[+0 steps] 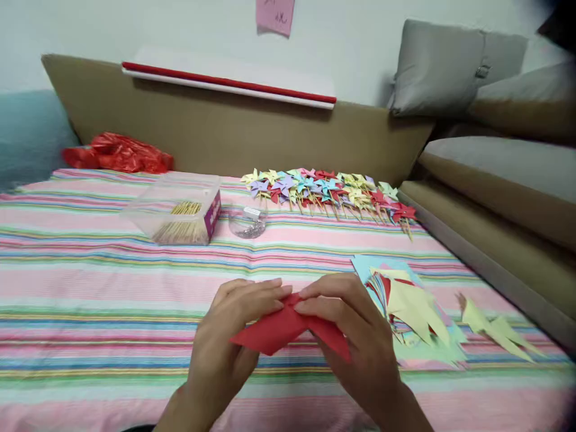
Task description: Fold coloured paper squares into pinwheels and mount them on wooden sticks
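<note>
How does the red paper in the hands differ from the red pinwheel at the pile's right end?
The red paper is held by the left hand and right hand, while the red pinwheel lies on the striped cloth. The red pinwheel has a stick; the red paper shows none. The red paper looks larger than the red pinwheel. Both are red.

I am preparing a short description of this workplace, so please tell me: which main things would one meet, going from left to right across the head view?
Crumpled red plastic → clear box of sticks → left hand → red paper → right hand → pile of coloured paper → loose pale yellow paper.
</note>
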A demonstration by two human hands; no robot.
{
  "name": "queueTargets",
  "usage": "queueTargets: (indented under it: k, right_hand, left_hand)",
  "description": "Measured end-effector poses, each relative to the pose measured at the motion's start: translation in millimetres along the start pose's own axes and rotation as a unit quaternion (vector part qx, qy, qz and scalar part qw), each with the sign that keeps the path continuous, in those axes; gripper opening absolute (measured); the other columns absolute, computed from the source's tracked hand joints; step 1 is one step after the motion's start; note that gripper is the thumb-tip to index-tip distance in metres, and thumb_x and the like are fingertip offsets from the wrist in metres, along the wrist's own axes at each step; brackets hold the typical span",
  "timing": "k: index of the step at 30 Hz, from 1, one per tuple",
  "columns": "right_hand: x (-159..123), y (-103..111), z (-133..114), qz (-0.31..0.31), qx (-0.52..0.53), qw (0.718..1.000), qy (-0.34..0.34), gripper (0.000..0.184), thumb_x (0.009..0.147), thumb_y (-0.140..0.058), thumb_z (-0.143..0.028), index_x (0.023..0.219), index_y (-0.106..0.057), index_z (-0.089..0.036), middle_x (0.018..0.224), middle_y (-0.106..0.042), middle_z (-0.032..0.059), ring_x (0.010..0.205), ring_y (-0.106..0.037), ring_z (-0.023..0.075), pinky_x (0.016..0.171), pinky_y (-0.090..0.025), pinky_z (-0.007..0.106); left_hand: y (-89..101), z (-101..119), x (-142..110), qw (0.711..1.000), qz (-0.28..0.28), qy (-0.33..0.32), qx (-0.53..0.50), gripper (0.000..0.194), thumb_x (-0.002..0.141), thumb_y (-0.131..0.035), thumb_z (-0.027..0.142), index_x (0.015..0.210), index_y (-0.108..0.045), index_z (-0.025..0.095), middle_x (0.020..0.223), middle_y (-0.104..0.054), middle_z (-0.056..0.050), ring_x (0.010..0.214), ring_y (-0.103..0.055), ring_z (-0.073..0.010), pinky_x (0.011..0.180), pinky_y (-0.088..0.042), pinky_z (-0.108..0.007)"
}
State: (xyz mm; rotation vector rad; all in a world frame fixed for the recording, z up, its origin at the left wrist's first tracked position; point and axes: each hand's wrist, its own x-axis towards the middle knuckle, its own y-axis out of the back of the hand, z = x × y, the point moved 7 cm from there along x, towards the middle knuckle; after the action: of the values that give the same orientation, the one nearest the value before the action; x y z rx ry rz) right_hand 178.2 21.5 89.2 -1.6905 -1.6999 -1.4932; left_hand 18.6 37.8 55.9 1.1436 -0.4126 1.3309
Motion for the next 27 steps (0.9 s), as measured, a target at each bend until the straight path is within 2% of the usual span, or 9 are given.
queueTargets:
  k: [5,9,15,18,21,24,27]
  right_hand:
    - [0.8,-3.2,4.1,0.002,0.011,1.000,0.000,0.030,0.085,-0.061,0.007,0.104,-0.069,-0.015,0.100,-0.069,0.0072,0.097,-0.059,0.0195,0.085,-0.048,0.036]
    - [6.1,-12.2,14.5,-0.006,0.044,0.999,-0.015,0.030,0.086,-0.060,0.005,0.104,-0.068,-0.017,0.098,-0.070,0.0061,0.096,-0.060,0.0191,0.085,-0.049,0.035]
    - [-1.8,-46.2,58.4,-0.042,0.156,0.978,-0.135,0.015,0.094,-0.061,-0.011,0.101,-0.067,-0.023,0.097,-0.071,0.0026,0.095,-0.065,0.0182,0.085,-0.051,0.034]
    - [-14.3,-60.2,78.4,-0.056,0.168,0.965,-0.192,0.008,0.093,-0.065,-0.018,0.095,-0.069,-0.024,0.095,-0.071,0.0020,0.092,-0.065,0.0184,0.085,-0.051,0.034]
    - [-24.7,-68.2,88.0,-0.064,0.178,0.952,-0.242,0.006,0.093,-0.064,-0.024,0.092,-0.070,-0.023,0.092,-0.070,0.0025,0.090,-0.065,0.0189,0.084,-0.050,0.033]
    - [-29.6,-69.1,91.7,-0.039,0.199,0.936,-0.287,0.009,0.091,-0.065,-0.030,0.092,-0.069,-0.022,0.092,-0.070,0.0037,0.091,-0.066,0.0206,0.085,-0.050,0.034]
    - [-31.5,-67.6,96.6,-0.005,0.202,0.926,-0.318,0.016,0.089,-0.067,-0.037,0.093,-0.068,-0.021,0.093,-0.072,0.0056,0.094,-0.067,0.0233,0.087,-0.050,0.037]
  left_hand:
    - [0.7,8.6,4.2,0.999,-0.023,-0.012,0.025,0.028,0.091,-0.053,0.005,0.114,-0.061,0.019,0.117,-0.074,-0.006,0.111,-0.067,-0.0183,0.098,-0.045,-0.034]
    - [0.7,1.7,6.1,0.999,-0.028,0.011,0.026,0.029,0.091,-0.050,0.003,0.114,-0.061,0.019,0.111,-0.074,-0.005,0.106,-0.066,-0.0172,0.095,-0.046,-0.033]
    - [0.8,-27.7,5.5,0.996,-0.039,0.048,0.058,0.025,0.094,-0.056,0.007,0.113,-0.062,0.022,0.102,-0.074,-0.002,0.095,-0.066,-0.0166,0.086,-0.048,-0.031]
    - [-7.6,-43.7,-3.3,0.993,-0.057,0.091,0.058,0.016,0.095,-0.059,0.014,0.107,-0.066,0.023,0.098,-0.074,-0.001,0.092,-0.066,-0.0175,0.083,-0.048,-0.031]
    - [-16.2,-54.8,-15.5,0.982,-0.053,0.180,0.027,0.011,0.097,-0.058,0.021,0.103,-0.067,0.023,0.095,-0.074,-0.001,0.090,-0.067,-0.0174,0.082,-0.049,-0.030]
    - [-21.0,-57.2,-24.5,0.963,-0.062,0.261,-0.002,0.014,0.099,-0.056,0.031,0.103,-0.066,0.022,0.096,-0.072,-0.001,0.088,-0.066,-0.0173,0.080,-0.049,-0.029]
    - [-18.3,-55.1,-24.8,0.954,-0.096,0.283,-0.021,0.019,0.099,-0.055,0.037,0.107,-0.065,0.024,0.101,-0.072,0.000,0.094,-0.066,-0.0177,0.084,-0.048,-0.029]
